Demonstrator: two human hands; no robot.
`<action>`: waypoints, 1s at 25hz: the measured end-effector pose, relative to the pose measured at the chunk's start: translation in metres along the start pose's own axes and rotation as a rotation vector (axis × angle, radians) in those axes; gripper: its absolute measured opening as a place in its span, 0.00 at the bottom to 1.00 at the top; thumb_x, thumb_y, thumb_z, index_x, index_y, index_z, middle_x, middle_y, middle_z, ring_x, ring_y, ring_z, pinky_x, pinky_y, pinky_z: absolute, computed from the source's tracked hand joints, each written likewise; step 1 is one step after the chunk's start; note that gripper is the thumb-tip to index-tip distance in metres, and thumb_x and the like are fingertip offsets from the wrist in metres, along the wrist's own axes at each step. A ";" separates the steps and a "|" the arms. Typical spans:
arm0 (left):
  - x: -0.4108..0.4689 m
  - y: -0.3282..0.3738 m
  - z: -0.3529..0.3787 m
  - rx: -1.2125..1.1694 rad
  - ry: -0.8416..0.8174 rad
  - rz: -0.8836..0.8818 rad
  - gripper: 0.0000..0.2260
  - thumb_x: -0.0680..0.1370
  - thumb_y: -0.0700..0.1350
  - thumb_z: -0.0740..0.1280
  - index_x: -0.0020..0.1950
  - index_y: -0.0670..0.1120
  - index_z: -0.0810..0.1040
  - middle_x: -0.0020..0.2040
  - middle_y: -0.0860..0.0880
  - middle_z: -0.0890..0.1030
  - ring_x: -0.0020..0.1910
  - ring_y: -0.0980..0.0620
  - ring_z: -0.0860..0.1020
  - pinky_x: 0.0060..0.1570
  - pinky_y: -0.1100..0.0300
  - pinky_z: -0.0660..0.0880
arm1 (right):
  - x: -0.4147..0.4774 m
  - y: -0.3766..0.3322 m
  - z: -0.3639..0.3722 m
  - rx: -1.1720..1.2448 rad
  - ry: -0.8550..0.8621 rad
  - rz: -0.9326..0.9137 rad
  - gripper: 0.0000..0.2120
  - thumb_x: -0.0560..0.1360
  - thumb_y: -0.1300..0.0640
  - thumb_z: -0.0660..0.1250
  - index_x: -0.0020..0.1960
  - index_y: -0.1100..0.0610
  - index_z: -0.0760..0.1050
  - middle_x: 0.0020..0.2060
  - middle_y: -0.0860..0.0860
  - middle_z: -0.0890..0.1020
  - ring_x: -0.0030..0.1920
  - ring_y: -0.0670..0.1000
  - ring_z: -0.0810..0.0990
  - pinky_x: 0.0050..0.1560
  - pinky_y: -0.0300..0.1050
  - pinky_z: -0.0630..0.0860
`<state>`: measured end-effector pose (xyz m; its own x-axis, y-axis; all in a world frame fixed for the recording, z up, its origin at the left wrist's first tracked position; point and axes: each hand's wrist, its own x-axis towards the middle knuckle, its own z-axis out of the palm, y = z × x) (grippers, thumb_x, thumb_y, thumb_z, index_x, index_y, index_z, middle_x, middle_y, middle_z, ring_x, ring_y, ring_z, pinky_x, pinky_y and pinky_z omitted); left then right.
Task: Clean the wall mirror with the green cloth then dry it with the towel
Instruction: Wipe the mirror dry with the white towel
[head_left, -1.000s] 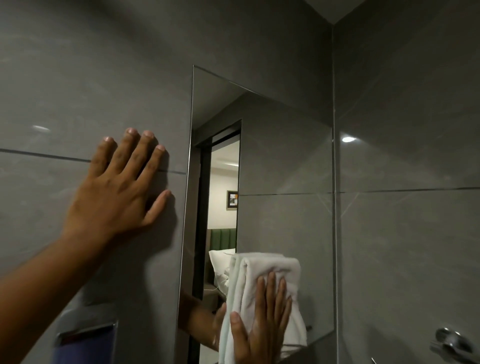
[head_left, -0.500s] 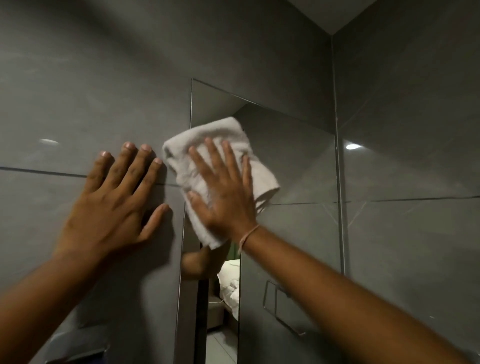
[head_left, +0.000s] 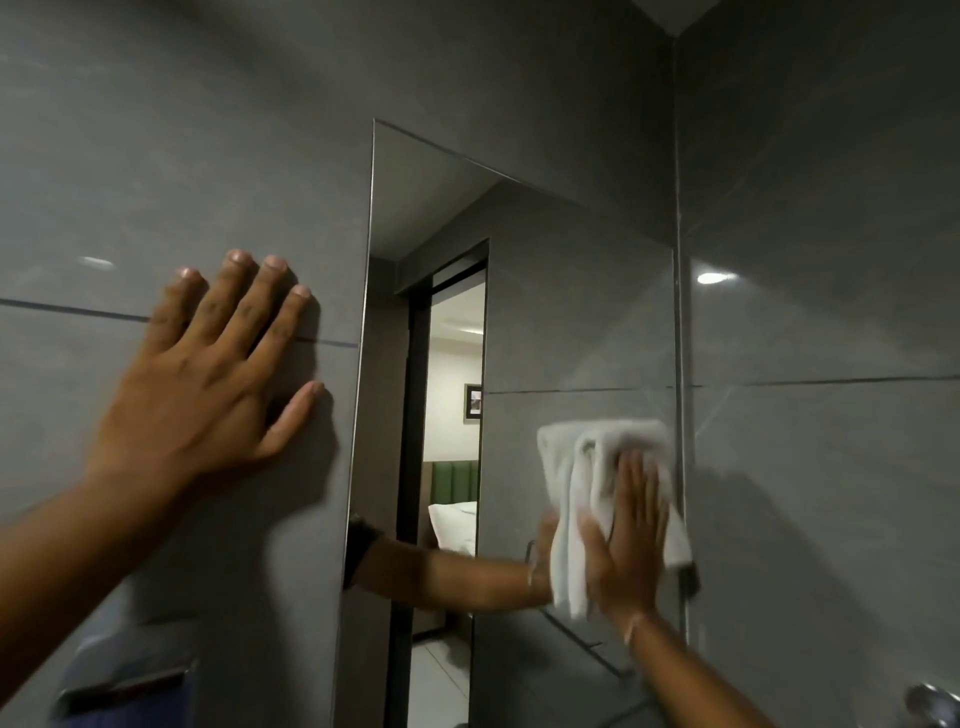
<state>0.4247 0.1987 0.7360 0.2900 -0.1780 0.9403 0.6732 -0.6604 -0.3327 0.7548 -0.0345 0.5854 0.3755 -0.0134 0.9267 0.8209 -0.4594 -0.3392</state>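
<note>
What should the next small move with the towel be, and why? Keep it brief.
Probably sweep the white towel leftward across the mirror. The right hand presses it flat against the glass at the mirror's lower right edge, so the band to its left looks like the next strip to dry. The left hand is braced on the tiled wall, leaving that path clear.

Showing plain white, unpatterned: the crumpled terry towel (head_left: 582, 467). Running dark grey with faint paler veining and thin darker grout lines: the glossy tiled wall (head_left: 208, 130). Reflecting grey tile, a black door frame, a green padded headboard and white bedding: the frameless rectangular wall mirror (head_left: 545, 291). Gleaming silver: the rounded metal fitting (head_left: 932, 704).
</note>
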 end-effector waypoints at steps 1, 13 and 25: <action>-0.001 0.000 -0.001 0.001 -0.007 -0.004 0.36 0.77 0.63 0.50 0.79 0.41 0.58 0.81 0.38 0.57 0.81 0.38 0.54 0.78 0.39 0.50 | -0.041 -0.001 0.006 -0.008 0.002 -0.013 0.38 0.74 0.42 0.54 0.80 0.55 0.50 0.80 0.51 0.52 0.80 0.56 0.50 0.73 0.70 0.56; -0.001 0.001 -0.004 0.016 -0.084 -0.010 0.36 0.78 0.64 0.48 0.80 0.43 0.54 0.82 0.40 0.53 0.81 0.40 0.50 0.79 0.40 0.49 | -0.056 -0.216 0.007 -0.059 -0.032 -0.378 0.42 0.72 0.38 0.61 0.80 0.49 0.48 0.81 0.51 0.51 0.80 0.59 0.50 0.72 0.69 0.54; 0.000 0.000 -0.005 0.046 -0.074 -0.010 0.34 0.79 0.61 0.48 0.79 0.41 0.56 0.81 0.39 0.56 0.81 0.39 0.54 0.78 0.40 0.52 | 0.183 -0.130 -0.014 0.045 0.173 0.127 0.39 0.71 0.30 0.50 0.79 0.44 0.52 0.79 0.54 0.57 0.78 0.61 0.52 0.72 0.71 0.53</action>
<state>0.4214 0.1949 0.7368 0.3309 -0.1161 0.9365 0.7063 -0.6276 -0.3274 0.7109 0.0101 0.8017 0.4010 -0.2227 0.8886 0.7913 -0.4045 -0.4585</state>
